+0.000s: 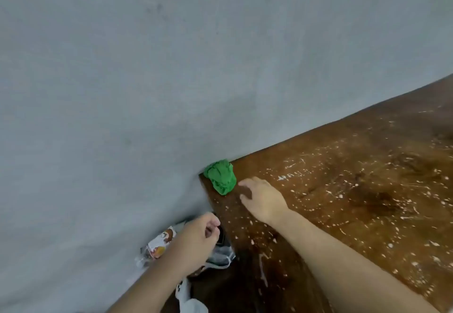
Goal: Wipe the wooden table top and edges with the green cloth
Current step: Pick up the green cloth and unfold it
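Both forearms reach in: the right hand (263, 198), fingers apparently spread and empty, should gather the bunched green cloth (221, 176) at the table (355, 190) corner firmly, while the left hand (199, 235) hangs loosely curled, holding nothing.

cloth (220, 176) on table (355, 190) corner, against wall (147, 79)

The wooden table (355, 190) before me is dark brown, its top flecked all over with white specks and scratches. A crumpled green cloth (221, 176) lies at its far left corner, against the grey wall (147, 79).
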